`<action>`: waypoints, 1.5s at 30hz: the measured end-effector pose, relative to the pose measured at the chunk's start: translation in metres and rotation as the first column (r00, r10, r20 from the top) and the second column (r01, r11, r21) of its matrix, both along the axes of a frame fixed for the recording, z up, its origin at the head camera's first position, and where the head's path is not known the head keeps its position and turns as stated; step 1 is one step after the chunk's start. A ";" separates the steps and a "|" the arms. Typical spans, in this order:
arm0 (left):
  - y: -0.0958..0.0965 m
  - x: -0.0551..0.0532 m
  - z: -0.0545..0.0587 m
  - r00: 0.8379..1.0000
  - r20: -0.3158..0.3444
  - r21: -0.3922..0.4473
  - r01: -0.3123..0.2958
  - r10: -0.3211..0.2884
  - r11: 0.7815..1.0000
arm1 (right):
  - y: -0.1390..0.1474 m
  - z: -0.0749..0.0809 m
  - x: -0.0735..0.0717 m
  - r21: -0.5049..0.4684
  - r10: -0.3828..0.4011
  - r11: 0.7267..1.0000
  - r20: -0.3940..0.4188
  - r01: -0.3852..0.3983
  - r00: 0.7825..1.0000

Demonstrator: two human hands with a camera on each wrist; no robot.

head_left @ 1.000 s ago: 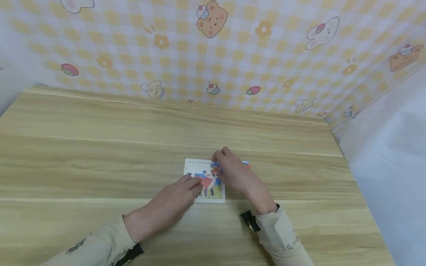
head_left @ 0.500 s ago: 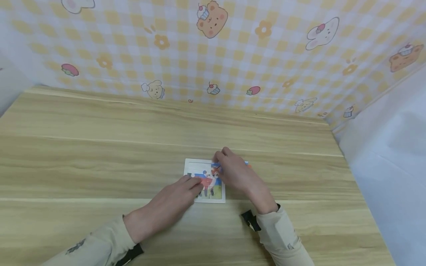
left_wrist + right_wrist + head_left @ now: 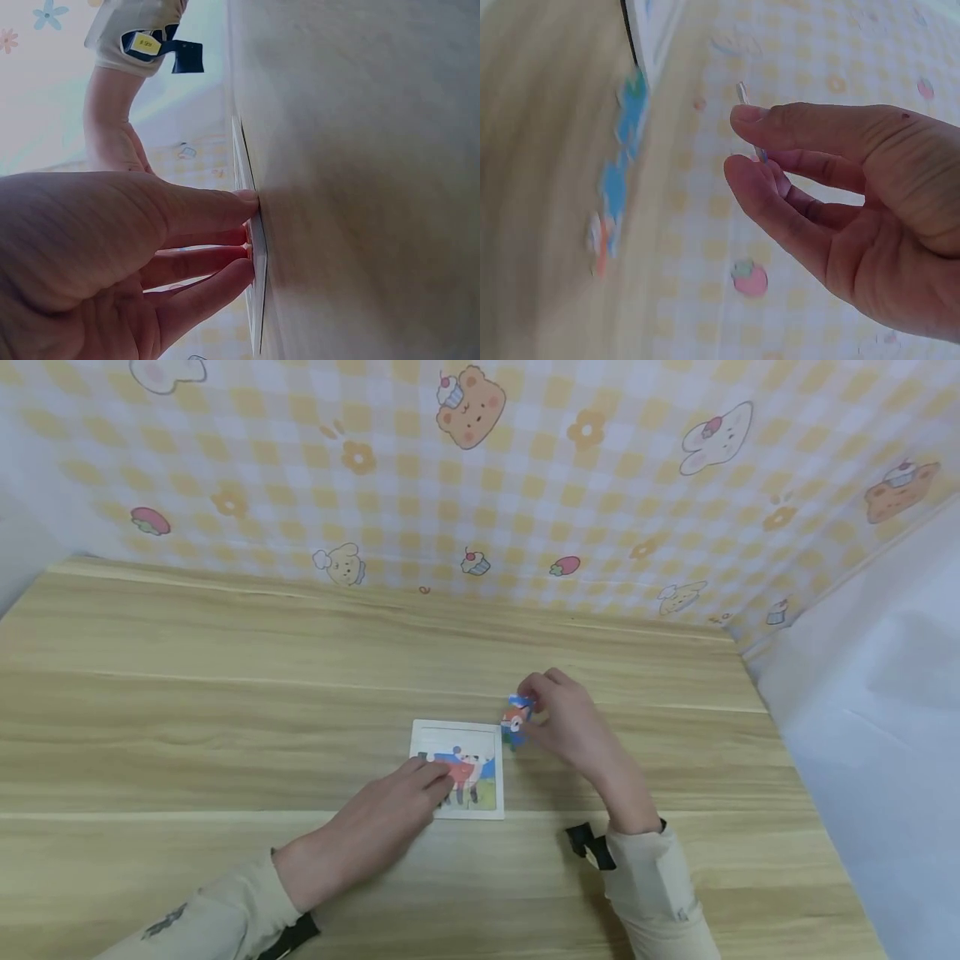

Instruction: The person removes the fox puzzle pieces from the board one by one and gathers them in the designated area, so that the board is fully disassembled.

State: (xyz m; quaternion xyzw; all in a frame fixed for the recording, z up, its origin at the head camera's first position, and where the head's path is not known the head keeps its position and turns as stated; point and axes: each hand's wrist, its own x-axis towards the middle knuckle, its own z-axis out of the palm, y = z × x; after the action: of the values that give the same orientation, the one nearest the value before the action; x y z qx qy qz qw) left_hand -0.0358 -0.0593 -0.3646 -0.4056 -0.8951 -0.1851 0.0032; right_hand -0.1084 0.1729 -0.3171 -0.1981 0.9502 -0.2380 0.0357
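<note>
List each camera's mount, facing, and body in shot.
Head: head-worn, facing forward-down at table; left hand, right hand, sleeves.
Left wrist: wrist-worn, facing along table to board; left hand close, right forearm beyond.
Right wrist: wrist-worn, facing puzzle pieces, checked cloth; only right hand.
Head and left wrist share left hand, board.

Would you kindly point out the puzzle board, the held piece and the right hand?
Puzzle board [image 3: 459,737]: head view, pale upper area.
Held piece [image 3: 742,93]: right wrist view, exposed edge.
Right hand [image 3: 568,719]: head view, its back.

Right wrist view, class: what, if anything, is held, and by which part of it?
The right hand pinches a puzzle piece, apparently near its middle; the exact spot is partly hidden.
</note>
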 end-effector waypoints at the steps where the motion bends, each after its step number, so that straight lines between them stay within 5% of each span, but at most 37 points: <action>1: 0.000 0.000 0.000 1.000 0.003 0.003 -0.001 0.001 1.000 | 0.005 0.001 -0.001 0.001 -0.007 1.000 -0.012 0.007 1.000; 10: 0.000 0.001 -0.001 1.000 0.004 0.005 0.003 -0.003 1.000 | 0.048 0.004 -0.005 0.070 -0.064 0.995 -0.038 0.067 0.997; 20: -0.002 0.000 -0.001 1.000 0.004 0.038 0.006 -0.006 0.999 | 0.081 -0.008 -0.001 0.125 -0.116 0.987 0.109 0.102 0.987; 29: -0.002 0.000 0.001 0.999 0.043 0.014 -0.005 0.005 1.000 | 0.085 -0.015 -0.006 0.090 -0.070 0.995 0.224 0.051 0.972; 34: -0.002 0.001 0.001 1.000 0.008 0.021 0.008 -0.008 1.000 | 0.085 -0.020 -0.008 0.097 -0.046 0.995 0.222 0.025 0.974; 45: -0.003 0.000 0.001 0.998 0.065 0.013 -0.007 0.006 1.000 | 0.083 -0.025 -0.009 0.065 -0.027 0.998 0.251 0.011 0.968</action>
State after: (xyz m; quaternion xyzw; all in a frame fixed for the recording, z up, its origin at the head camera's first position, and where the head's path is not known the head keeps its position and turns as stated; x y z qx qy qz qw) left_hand -0.0356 -0.0623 -0.3633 -0.3963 -0.8948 -0.2042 -0.0226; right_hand -0.1173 0.2556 -0.3420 -0.1562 0.9469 -0.2312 0.1599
